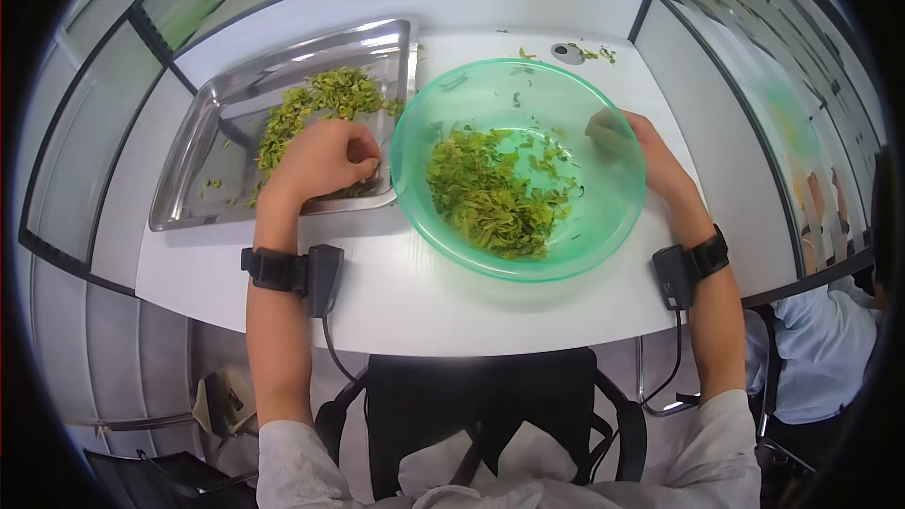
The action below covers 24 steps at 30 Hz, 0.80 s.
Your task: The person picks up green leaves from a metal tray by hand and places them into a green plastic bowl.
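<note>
A translucent green plastic bowl [596, 226] stands over the white table, with chopped green leaves [490, 203] heaped on its left side and scattered bits elsewhere inside. My right hand [630, 137] is at the bowl's right side, its bent fingers against the wall and partly seen through the green plastic. Left of the bowl lies a rectangular metal tray [212, 217] holding more chopped leaves [325, 94]. Over the tray's front right part is my left hand [325, 158], fingers curled toward the thumb, close to the bowl's left rim. Whatever lies between those fingers is hidden.
The white table [368, 292] has low partitions at its sides and back. Loose leaf bits [599, 55] lie by a round cable grommet [567, 54] at the back. A black chair [481, 405] is at the front edge. Another person's sleeve [825, 349] shows at the right.
</note>
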Available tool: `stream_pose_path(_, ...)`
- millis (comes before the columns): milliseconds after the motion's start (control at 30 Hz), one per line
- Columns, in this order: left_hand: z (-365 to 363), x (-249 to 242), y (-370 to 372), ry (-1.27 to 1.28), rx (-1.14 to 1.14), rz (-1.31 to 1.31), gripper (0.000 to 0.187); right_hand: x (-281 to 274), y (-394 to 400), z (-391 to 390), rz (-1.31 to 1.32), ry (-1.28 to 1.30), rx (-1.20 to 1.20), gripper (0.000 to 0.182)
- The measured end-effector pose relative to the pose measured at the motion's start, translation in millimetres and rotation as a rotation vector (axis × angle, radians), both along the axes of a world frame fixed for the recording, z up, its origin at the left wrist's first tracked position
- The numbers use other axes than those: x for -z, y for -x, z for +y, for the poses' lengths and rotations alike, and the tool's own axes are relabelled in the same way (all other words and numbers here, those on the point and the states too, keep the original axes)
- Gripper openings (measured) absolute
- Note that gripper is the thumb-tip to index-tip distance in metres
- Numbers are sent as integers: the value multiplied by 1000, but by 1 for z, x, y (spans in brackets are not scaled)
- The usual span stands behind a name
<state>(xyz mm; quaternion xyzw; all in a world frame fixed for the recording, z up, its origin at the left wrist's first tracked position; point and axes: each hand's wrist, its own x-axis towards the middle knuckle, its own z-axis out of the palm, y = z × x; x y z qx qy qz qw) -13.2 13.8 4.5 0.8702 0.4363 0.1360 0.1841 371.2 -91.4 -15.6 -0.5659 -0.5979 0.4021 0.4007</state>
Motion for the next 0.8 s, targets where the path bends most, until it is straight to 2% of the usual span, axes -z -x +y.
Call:
stream_pose_path(300, -2, -3, -4, -25, -44, 99, 15, 1, -2, 0, 15, -2, -13, 26)
stream_pose_path(367, 0, -3, -2, -107, -4, -27, 16, 3, -3, 0, 5, 6, -14, 26)
stream_pose_path(467, 0, -10, -9, -262, -139, -448, 9, 3, -3, 1, 5, 2, -15, 27)
stream_pose_path(533, -1, -13, -10, -205, -180, -548, 11, 1, -2, 2, -2, 20, -15, 27)
stream_pose_path(600, -18, -19, -22, -94, 52, -686, 16, 4, -3, 1, 8, 14, -25, 28)
stream_pose_path(633, -23, -22, -26, -100, 169, -590, 17, 4, -5, 3, 12, 2, -35, 28)
stream_pose_path(667, -24, -20, -30, -101, 167, -590, 17, 4, -4, 2, 12, 3, -37, 28)
stream_pose_path(733, -24, -16, -35, -104, 367, -526, 20, 3, -3, 3, -35, 5, -3, 28)
stream_pose_path(800, -26, -20, -33, -83, 339, -546, 20, 3, -2, 2, -17, 16, -16, 27)
